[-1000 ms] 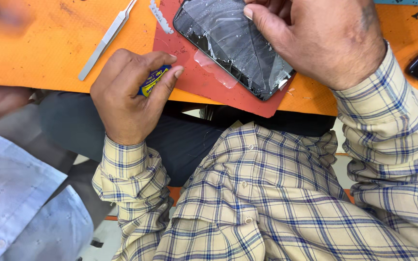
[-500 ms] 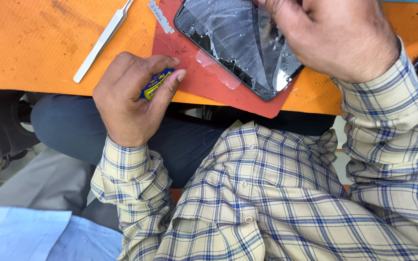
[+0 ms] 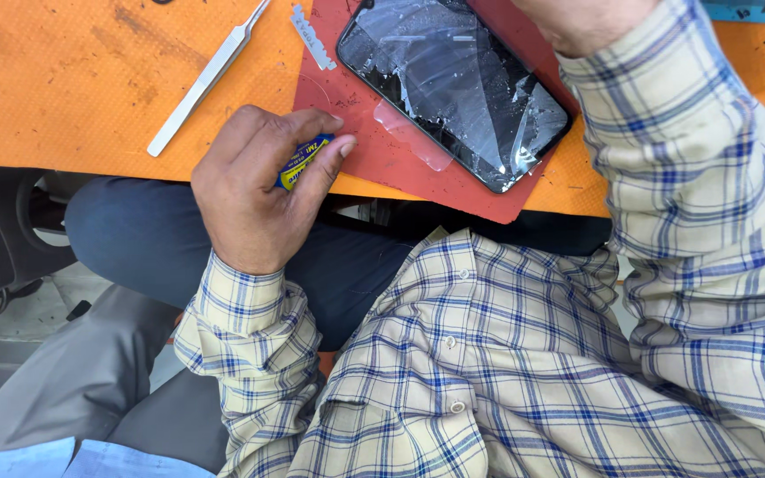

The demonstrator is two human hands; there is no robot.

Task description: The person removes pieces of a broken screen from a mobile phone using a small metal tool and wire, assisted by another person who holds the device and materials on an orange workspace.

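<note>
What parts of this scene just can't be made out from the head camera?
- Right hand: mostly cut off by the top edge, so its fingers and whatever they touch are out of sight.
- Small blue and yellow tube: mostly wrapped by the left hand, so its full shape is hidden.
- Tweezers: the tips run past the top edge.
- Phone: its top corner is cut off, and glare over the cracked glass hides the screen.

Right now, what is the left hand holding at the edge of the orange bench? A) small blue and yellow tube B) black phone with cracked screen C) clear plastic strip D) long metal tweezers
A: the left hand pinches a small blue and yellow tube between thumb and fingers, while the long metal tweezers lie untouched on the orange bench.
</note>
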